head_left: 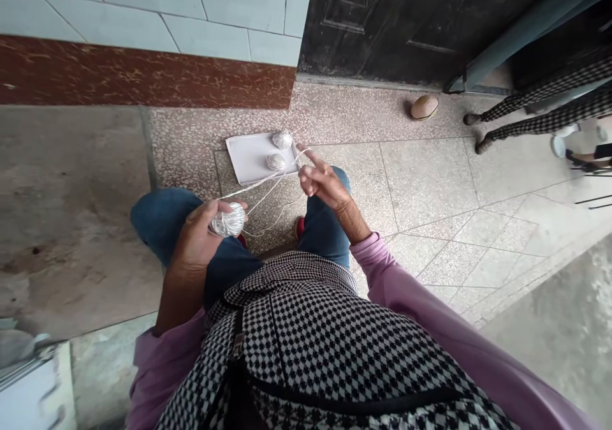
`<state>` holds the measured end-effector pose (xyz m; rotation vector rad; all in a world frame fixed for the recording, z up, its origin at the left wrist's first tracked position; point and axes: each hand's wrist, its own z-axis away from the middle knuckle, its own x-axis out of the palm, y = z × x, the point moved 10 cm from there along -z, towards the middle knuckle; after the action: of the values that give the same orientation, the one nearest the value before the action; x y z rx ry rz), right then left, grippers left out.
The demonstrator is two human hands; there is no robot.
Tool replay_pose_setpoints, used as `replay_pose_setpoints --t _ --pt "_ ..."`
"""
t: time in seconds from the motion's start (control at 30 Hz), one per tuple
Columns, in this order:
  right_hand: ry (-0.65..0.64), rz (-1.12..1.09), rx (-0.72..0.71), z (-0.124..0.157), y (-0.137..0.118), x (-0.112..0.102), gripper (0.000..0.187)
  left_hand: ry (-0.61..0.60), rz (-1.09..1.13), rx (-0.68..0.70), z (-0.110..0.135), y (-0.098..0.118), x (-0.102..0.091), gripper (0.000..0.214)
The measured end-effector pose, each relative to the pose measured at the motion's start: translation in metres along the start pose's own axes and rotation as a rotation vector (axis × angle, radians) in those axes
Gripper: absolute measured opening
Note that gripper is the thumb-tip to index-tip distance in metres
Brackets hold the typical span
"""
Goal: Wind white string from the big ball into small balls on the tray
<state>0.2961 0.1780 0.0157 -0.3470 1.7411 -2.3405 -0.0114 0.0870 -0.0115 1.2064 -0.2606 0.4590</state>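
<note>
Left hand (pixel 196 238) curled, right hand (pixel 322 184) raised.

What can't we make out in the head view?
Thread ball: far side hidden by the left hand.
Right hand: thread too thin to tell whether it wraps the hand.
Two balls on white tray: too small to trace strands.
Nearby person's legs: cut off by right edge.
</note>
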Motion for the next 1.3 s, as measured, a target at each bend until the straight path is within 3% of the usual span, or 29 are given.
replay_pose_setpoints --t 0.07,0.1,0.2,0.3,0.4,0.53,0.6,0.7,0.77,0.9,1.13,1.23,1.3 --pt "-0.007 -0.271 -0.095 -0.002 -0.008 -0.002 0.050 -0.010 -0.006 -0.025 -0.004 0.000 -0.007 0.064" --pt "-0.008 -0.308 -0.124 -0.001 -0.012 -0.006 0.053 -0.024 -0.001 -0.038 -0.007 0.002 -0.010 0.066" --pt "-0.033 -0.129 -0.163 0.007 -0.030 -0.018 0.078 0.012 0.009 -0.031 -0.017 0.015 -0.019 0.071" --pt "-0.143 0.144 -0.219 0.019 -0.052 -0.022 0.084 0.132 0.013 0.044 -0.026 0.038 -0.022 0.072" --pt "-0.244 0.170 -0.268 0.030 -0.065 -0.020 0.082 0.128 -0.025 0.105 -0.035 0.059 -0.008 0.063" --pt "-0.315 -0.060 -0.313 0.041 -0.077 -0.014 0.090 0.064 -0.062 0.226 -0.043 0.088 0.007 0.043" --pt "-0.383 -0.066 -0.274 0.048 -0.079 -0.005 0.081 0.071 -0.035 0.271 -0.046 0.100 0.005 0.039" --pt "-0.516 0.047 -0.183 0.063 -0.082 0.013 0.054 0.076 0.002 0.285 -0.054 0.112 -0.002 0.039" --pt "-0.571 0.092 -0.162 0.074 -0.088 0.022 0.043 0.067 -0.007 0.263 -0.060 0.114 -0.005 0.041" --pt "-0.533 0.110 -0.193 0.086 -0.108 0.026 0.040 0.046 -0.031 0.195 -0.065 0.108 -0.002 0.047" --pt "-0.463 0.113 -0.250 0.090 -0.127 0.023 0.045 -0.103 -0.036 0.133 -0.058 0.089 0.026 0.073" --pt "-0.536 0.101 -0.235 0.094 -0.127 0.027 0.047 -0.051 -0.044 0.136 -0.063 0.082 0.023 0.068" --pt "-0.611 0.129 -0.216 0.101 -0.128 0.030 0.048 0.041 -0.044 0.183 -0.071 0.086 0.010 0.058"
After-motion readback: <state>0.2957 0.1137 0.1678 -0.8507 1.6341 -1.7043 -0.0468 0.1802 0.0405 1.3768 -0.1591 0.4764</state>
